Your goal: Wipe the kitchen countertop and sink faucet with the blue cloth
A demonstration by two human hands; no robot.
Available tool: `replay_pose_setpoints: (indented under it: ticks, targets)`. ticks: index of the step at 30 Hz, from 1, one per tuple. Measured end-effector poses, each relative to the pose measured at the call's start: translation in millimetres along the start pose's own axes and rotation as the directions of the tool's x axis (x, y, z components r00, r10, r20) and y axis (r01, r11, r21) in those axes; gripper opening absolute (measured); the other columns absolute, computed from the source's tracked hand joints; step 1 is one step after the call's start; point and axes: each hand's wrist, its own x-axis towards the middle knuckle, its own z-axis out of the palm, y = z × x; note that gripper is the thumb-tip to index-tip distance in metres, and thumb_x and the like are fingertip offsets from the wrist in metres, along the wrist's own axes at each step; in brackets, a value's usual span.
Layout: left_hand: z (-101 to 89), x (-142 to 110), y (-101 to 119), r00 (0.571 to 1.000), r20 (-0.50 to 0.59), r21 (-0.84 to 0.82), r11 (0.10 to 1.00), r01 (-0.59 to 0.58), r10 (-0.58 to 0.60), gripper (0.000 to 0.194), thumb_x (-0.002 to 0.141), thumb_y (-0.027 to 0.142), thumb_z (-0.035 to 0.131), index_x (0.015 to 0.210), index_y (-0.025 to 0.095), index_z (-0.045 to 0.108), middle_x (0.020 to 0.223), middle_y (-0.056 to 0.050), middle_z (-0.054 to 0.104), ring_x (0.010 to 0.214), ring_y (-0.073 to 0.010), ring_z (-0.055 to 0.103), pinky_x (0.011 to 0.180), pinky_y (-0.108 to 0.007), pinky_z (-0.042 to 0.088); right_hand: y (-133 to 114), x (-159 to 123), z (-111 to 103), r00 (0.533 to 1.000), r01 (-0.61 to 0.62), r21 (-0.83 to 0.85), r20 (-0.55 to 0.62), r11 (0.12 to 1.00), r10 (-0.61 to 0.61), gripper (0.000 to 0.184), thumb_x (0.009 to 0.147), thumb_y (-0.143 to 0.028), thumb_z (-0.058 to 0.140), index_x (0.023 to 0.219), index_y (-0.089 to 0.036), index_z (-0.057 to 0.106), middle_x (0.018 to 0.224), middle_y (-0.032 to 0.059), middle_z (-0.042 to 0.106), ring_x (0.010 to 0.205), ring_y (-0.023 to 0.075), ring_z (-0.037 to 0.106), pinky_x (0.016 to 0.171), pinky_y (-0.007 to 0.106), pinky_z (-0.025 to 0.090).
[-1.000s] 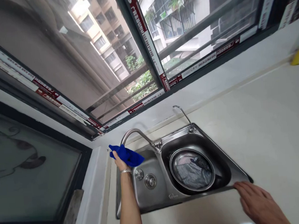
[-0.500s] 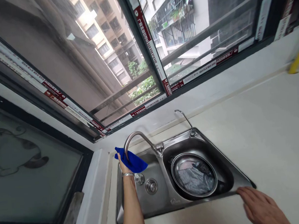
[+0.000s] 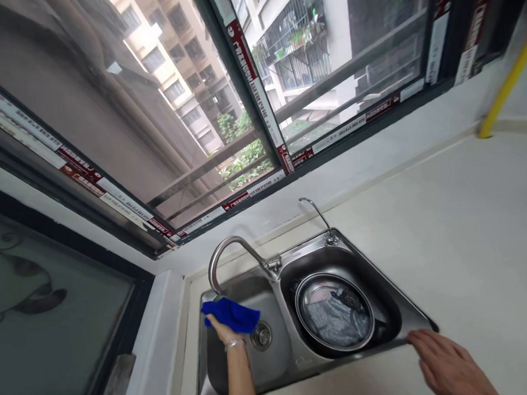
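Observation:
A blue cloth (image 3: 234, 315) is gripped in my left hand (image 3: 223, 331), over the left basin of the steel double sink (image 3: 299, 362). Part of the fingers is hidden by the cloth. Just above and behind it curves the tall faucet (image 3: 230, 241), apart from the cloth. My right hand (image 3: 450, 362) rests with fingers stretched out at the sink's front right corner, on the counter edge, holding nothing. In the right basin sits a round pan (image 3: 372, 329) with a grey crumpled plastic-like bag (image 3: 337, 319) inside.
A smaller thin tap (image 3: 318, 212) stands at the back of the right basin. The drain (image 3: 261, 336) shows in the left basin. Pale countertop (image 3: 466, 224) stretches to the right, with a yellow pipe (image 3: 506, 90) at its back. Framed windows (image 3: 256, 100) rise behind the sink.
My left hand with the blue cloth has come away from the faucet spout, down toward the basin. My right hand stays by the sink corner. The view has shifted slightly.

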Motion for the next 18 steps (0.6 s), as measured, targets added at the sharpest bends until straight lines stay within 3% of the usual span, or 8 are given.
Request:
replay_pose_setpoints:
  ticks: [3, 5, 8, 10, 12, 14, 16, 18]
  targets:
    - [-16.5, 13, 28, 0.977, -0.215, -0.092, 0.995, -0.025, 0.005, 0.09, 0.085, 0.073, -0.003, 0.126, 0.023, 0.059, 0.106, -0.014, 0.068, 0.111, -0.032, 0.067, 0.087, -0.049, 0.059, 1, -1, 1, 1.0, -0.007, 0.01, 0.003, 1.0, 0.007, 0.032, 0.088, -0.013, 0.045, 0.109, -0.019, 0.068, 0.112, 0.0075, 0.073, 0.109, 0.0254, 0.064, 0.094, 0.041, 0.047]
    - [-22.9, 22, 59, 0.939, -0.332, -0.103, 0.985, -0.135, 0.094, 0.087, 0.089, 0.071, -0.001, 0.14, 0.02, 0.048, 0.12, -0.015, 0.065, 0.117, -0.0318, 0.064, 0.091, -0.049, 0.058, 1, -2, 0, 0.999, -0.025, 0.012, 0.04, 1.0, 0.025, 0.031, 0.09, -0.014, 0.045, 0.11, -0.018, 0.068, 0.113, 0.0078, 0.073, 0.111, 0.0254, 0.064, 0.096, 0.041, 0.046]
    - [-19.1, 29, 104, 0.73, -0.489, 0.122, 0.866, -0.486, 0.478, 0.075, 0.095, 0.064, 0.013, 0.142, 0.016, 0.046, 0.121, -0.016, 0.064, 0.114, -0.0346, 0.062, 0.094, -0.052, 0.055, -1, -3, 0, 0.994, -0.052, 0.014, 0.092, 0.999, 0.051, 0.032, 0.091, -0.014, 0.044, 0.111, -0.017, 0.068, 0.115, 0.0091, 0.072, 0.114, 0.0261, 0.062, 0.098, 0.042, 0.044]
    - [-7.9, 28, 124, 0.661, -0.345, 0.297, 0.746, -0.596, 0.666, 0.065, 0.095, 0.061, 0.03, 0.133, 0.016, 0.056, 0.114, -0.015, 0.066, 0.109, -0.0335, 0.064, 0.096, -0.05, 0.054, -1, -4, 0, 0.993, -0.066, 0.025, 0.101, 0.998, 0.063, 0.034, 0.09, -0.015, 0.044, 0.113, -0.017, 0.068, 0.117, 0.0094, 0.072, 0.116, 0.0266, 0.062, 0.1, 0.044, 0.044]
    - [5.8, 26, 135, 0.642, -0.024, 0.388, 0.599, -0.701, 0.767, 0.054, 0.093, 0.056, 0.044, 0.125, 0.018, 0.064, 0.114, -0.014, 0.067, 0.11, -0.0316, 0.064, 0.101, -0.047, 0.051, -1, -5, 1, 0.991, -0.079, 0.038, 0.107, 0.996, 0.075, 0.035, 0.089, -0.015, 0.044, 0.114, -0.019, 0.068, 0.119, 0.0085, 0.071, 0.117, 0.0265, 0.061, 0.101, 0.044, 0.044]
    - [16.9, 24, 141, 0.578, 0.272, 0.419, 0.446, -0.791, 0.769, 0.049, 0.089, 0.051, 0.053, 0.126, 0.021, 0.064, 0.126, -0.014, 0.064, 0.117, -0.0298, 0.062, 0.107, -0.044, 0.047, -2, -4, 0, 0.991, -0.085, 0.041, 0.11, 0.995, 0.08, 0.036, 0.089, -0.015, 0.044, 0.115, -0.02, 0.069, 0.119, 0.0075, 0.071, 0.117, 0.0257, 0.061, 0.102, 0.043, 0.043]
    - [22.6, 26, 147, 0.538, 0.413, 0.448, 0.35, -0.822, 0.735, 0.05, 0.089, 0.048, 0.055, 0.132, 0.025, 0.061, 0.135, -0.012, 0.06, 0.122, -0.0286, 0.059, 0.109, -0.042, 0.045, -3, -1, -2, 0.99, -0.085, 0.031, 0.112, 0.996, 0.081, 0.035, 0.09, -0.014, 0.043, 0.114, -0.019, 0.069, 0.118, 0.0077, 0.071, 0.115, 0.025, 0.061, 0.1, 0.042, 0.044]
    - [24.1, 31, 156, 0.547, 0.465, 0.483, 0.318, -0.816, 0.696, 0.05, 0.089, 0.047, 0.055, 0.134, 0.026, 0.06, 0.135, -0.011, 0.06, 0.121, -0.0288, 0.059, 0.109, -0.043, 0.045, -5, 2, -5, 0.989, -0.093, 0.026, 0.117, 0.995, 0.09, 0.034, 0.091, -0.014, 0.043, 0.113, -0.017, 0.069, 0.118, 0.0089, 0.071, 0.115, 0.0249, 0.061, 0.1, 0.041, 0.044]
